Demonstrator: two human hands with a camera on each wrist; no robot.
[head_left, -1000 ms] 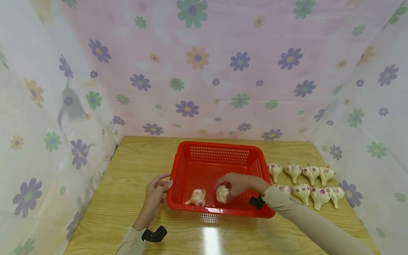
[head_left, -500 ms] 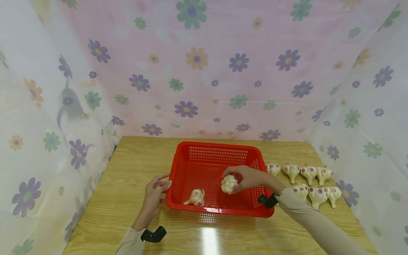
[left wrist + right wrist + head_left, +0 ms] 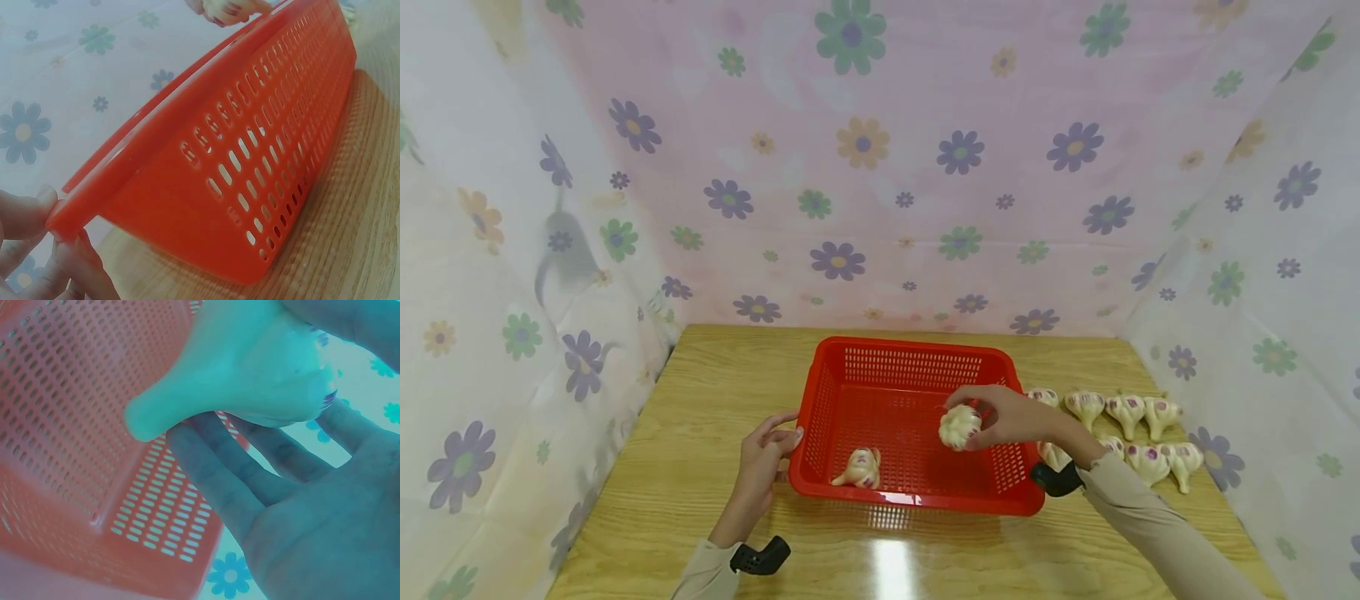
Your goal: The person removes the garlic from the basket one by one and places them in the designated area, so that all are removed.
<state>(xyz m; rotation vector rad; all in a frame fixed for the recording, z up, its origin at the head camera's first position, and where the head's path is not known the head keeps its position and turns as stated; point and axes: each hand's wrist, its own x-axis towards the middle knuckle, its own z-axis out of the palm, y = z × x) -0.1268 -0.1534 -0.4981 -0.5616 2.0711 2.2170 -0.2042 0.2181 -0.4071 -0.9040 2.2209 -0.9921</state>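
Note:
My left hand (image 3: 754, 475) grips the left rim of a red plastic basket (image 3: 917, 502). The left wrist view shows the thumb (image 3: 28, 215) on top of the rim and fingers beneath. Over the basket's right half, my right hand (image 3: 1015, 417) holds a garlic bulb (image 3: 959, 427) between thumb and fingers. Its stem points into the basket in the right wrist view, where the bulb (image 3: 244, 369) partly covers the fingers. Another garlic bulb (image 3: 860, 469) lies at the basket's front left, stem to the left.
Several garlic bulbs (image 3: 1126, 414) stand in two rows on the wooden table (image 3: 700, 400), right of the basket; the right forearm hides part of the front row. Flowered cloth (image 3: 880, 208) encloses the back and sides.
My right hand has lifted the garlic bulb from the basket's front middle and carried it right and slightly back. My left hand stays on the rim.

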